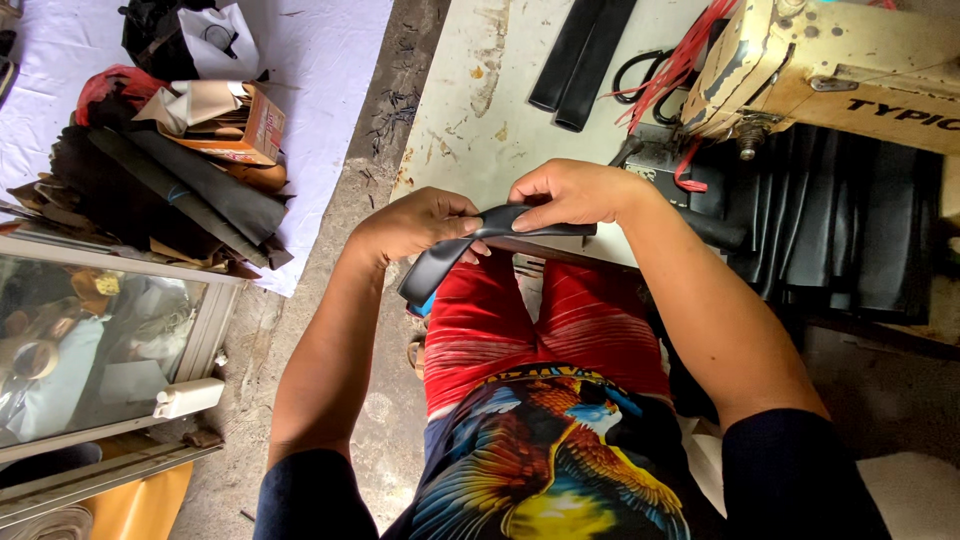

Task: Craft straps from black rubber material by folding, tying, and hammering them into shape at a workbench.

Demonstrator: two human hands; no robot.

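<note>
Both hands, left (415, 225) and right (570, 195), pinch a black leather strip (470, 240); its long axis runs from 2 to 8 o'clock, off the surface (480, 110) edge, above open lap.

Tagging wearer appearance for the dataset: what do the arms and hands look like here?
Both forearms are bare, with dark navy short sleeves ending at the upper arms. Left hand and right hand are bare: no gloves; no rings, watch or markings are visible.
</note>
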